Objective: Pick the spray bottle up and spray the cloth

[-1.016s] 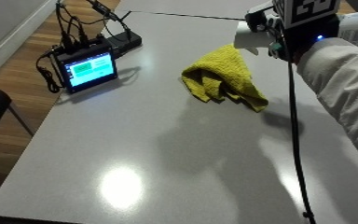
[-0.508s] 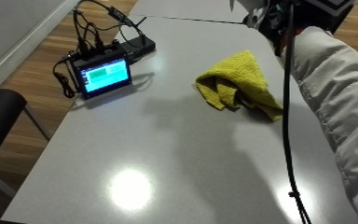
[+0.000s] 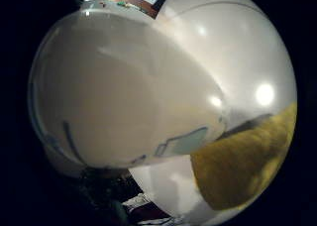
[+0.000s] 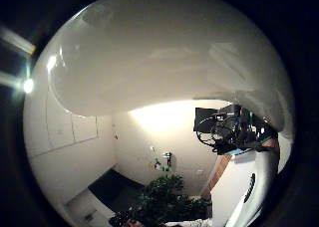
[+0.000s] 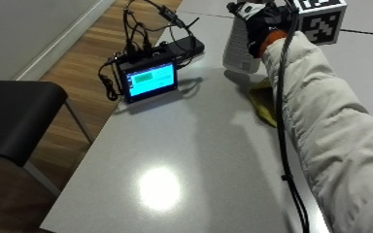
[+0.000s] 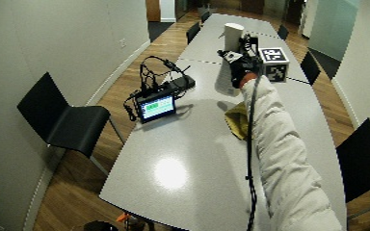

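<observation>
A small monitor (image 5: pixel 150 79) with cables stands on the bench (image 5: pixel 193 155); gloved right hand (image 5: pixel 264 29) fingers grasp the white spray bottle (image 5: pixel 239 46) above the yellow cloth (image 5: pixel 264 102).

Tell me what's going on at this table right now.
A person's gloved right hand grips a white spray bottle and holds it up off the grey table, above the yellow cloth. The cloth lies crumpled on the table, partly hidden by the person's sleeve. No spray can be seen. A small screen with cables stands on the table to one side.
</observation>
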{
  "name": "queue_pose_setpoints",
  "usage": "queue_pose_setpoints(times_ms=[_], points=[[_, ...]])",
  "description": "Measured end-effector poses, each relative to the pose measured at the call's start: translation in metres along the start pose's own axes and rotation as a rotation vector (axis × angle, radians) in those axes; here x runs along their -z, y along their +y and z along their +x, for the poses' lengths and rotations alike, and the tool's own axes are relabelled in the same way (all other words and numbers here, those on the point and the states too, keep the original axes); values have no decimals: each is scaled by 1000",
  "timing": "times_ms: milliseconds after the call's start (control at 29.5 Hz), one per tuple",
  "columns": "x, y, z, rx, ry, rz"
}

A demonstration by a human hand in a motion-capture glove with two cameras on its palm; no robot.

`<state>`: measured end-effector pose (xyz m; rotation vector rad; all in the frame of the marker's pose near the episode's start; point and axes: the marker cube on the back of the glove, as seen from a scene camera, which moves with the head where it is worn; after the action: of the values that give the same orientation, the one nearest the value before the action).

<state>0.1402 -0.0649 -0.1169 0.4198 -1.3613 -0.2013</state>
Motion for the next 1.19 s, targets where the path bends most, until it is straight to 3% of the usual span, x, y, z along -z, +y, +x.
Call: queue_pose_setpoints(times_ms=[440, 711, 847, 1016, 1084, 1186], points=[[-20, -10, 25, -60, -16, -44], [-22, 23, 15, -120, 70, -165], [10, 73, 1, -89, 232, -301], [79, 162, -11, 117, 420, -388], [106, 210, -7, 184, 444, -341], [151, 288, 22, 170, 429, -130]])
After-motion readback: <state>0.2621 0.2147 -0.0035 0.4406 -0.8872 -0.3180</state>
